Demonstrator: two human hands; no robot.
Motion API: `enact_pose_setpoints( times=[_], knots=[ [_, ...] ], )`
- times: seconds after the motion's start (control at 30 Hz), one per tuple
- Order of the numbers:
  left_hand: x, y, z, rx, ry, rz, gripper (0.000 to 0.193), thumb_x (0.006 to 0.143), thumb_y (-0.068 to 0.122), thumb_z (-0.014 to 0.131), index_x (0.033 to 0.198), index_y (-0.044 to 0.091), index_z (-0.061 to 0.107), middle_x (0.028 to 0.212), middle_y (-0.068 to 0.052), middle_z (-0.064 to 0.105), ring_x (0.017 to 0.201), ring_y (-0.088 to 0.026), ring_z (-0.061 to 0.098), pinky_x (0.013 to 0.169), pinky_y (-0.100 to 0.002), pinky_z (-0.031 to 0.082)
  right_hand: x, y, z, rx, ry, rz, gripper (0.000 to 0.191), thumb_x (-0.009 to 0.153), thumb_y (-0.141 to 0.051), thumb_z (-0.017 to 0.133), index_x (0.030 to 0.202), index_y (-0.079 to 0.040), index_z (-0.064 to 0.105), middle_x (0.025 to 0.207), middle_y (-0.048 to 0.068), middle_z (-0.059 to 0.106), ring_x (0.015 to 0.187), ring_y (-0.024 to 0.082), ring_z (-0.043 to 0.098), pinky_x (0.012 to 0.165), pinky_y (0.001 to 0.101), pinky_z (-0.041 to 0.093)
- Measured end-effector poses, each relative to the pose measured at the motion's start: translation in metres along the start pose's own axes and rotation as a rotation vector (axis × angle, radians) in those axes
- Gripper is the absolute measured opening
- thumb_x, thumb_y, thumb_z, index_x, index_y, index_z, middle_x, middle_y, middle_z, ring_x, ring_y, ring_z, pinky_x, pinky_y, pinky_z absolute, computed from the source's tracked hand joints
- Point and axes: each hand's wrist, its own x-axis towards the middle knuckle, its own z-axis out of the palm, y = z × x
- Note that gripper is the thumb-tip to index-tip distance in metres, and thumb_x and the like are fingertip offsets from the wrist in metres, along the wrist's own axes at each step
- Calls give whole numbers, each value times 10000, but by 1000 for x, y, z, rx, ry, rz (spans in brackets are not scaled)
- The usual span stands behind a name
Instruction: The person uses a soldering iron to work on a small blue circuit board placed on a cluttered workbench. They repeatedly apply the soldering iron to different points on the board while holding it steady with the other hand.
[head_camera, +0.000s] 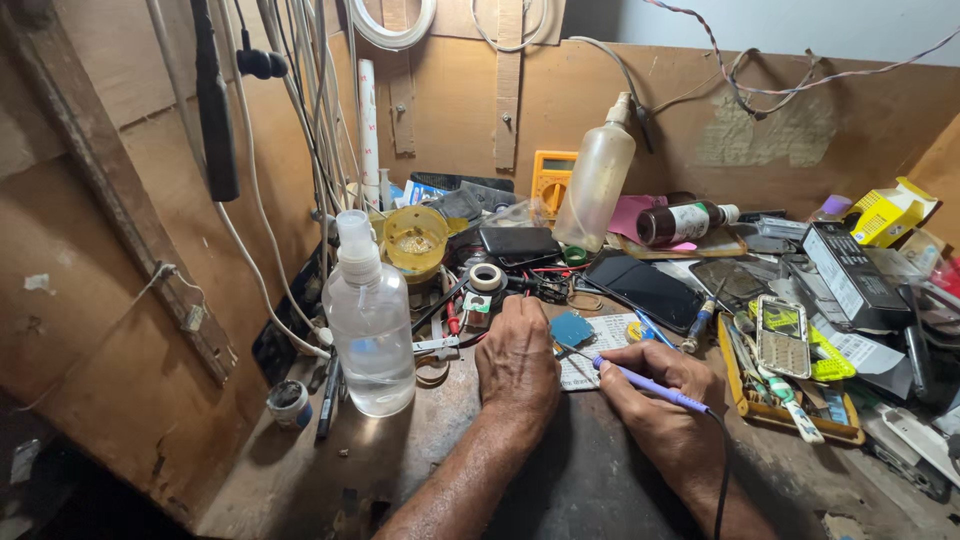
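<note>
**Soldering at a crowded bench**

While the head view looks down on the bench (560, 480), I see both hands meeting near its middle. The right hand (655, 385) is closed around a purple-handled iron (650, 388), held like a pen, with its thin tip slanting up and left toward a small blue board (571, 328). That grip, I judge, is for fine control of the tip; the black cord (722, 470) trails back past the wrist, out of the way. The left hand (515, 360) lies knuckles-up just left of the board, fingers curled down at its edge. It seems to pin the board in place, though I cannot tell whether the fingertips pinch it or only press beside it.

The board is a small squarish piece, dull blue, lying flat on a printed white card (590, 360) that seems to serve as a work mat. Only part of it shows past the left hand, and its detail is too small to read.

Round about, within reach: a clear spray bottle (368, 330) stands to the left, a tape roll (487, 277) lies beyond the left hand, a dark phone (645, 288) sits to the upper right, and a yellow tray (790, 415) of tools sits to the right. A yellow meter (550, 178) leans on the back wall.
</note>
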Motion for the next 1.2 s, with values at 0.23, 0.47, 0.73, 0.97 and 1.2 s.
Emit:
enact_pose_setpoints(
  times=[0.23,0.47,0.73,0.97,1.2],
  knots=[
    [2,0,3,25,-19,-13,174,756,-53,663,908,17,612,963,-152,621,886,-328,682,706,-448,567,0,-1,0,32,5,-12,117,792,-100,783,891,-43,809,729,14,769,620,44,646,555,221,510],
    [1,-1,3,12,4,12,174,755,-54,665,905,14,608,951,-156,621,879,-334,681,696,-456,564,-1,1,0,24,16,10,105,792,-94,782,881,-45,808,694,13,741,601,44,615,534,225,481],
    [1,1,0,39,-37,1,178,770,-45,670,928,10,608,968,-147,613,897,-309,680,703,-427,575,-1,0,0,10,16,5,100,786,-96,780,867,-40,796,675,1,734,587,40,627,525,222,492],
    [1,2,-1,46,-38,-4,177,778,-43,665,936,17,613,973,-141,615,911,-305,679,715,-427,574,-1,-2,-1,21,17,34,105,786,-98,780,867,-34,797,664,24,728,585,52,612,524,236,481],
    [1,0,3,45,-28,-14,181,769,-41,659,934,20,616,992,-144,622,918,-315,681,719,-437,572,-2,-5,-3,2,34,39,108,792,-111,776,867,-34,791,660,25,735,575,63,622,516,245,482]
  ],
)
